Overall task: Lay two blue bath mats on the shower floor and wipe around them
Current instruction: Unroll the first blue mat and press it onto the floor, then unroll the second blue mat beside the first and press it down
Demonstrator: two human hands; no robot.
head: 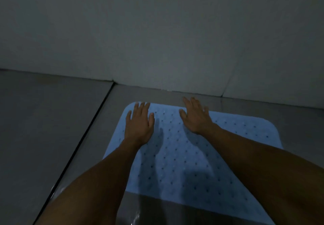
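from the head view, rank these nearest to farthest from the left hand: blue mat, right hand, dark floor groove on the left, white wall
1. blue mat: directly under the left hand.
2. right hand: to its right, on the same mat.
3. dark floor groove: to its left, off the mat.
4. white wall: ahead, beyond the mat's far edge.

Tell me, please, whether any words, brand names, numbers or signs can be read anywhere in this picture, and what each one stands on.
None: no readable text shows anywhere in this view.
Blue bath mat: only a pattern of small dark holes, no brand or label visible.
Shower floor and wall: plain tiles, no marks or signs.
Left hand and right hand: spread open on the mat, holding nothing printed.
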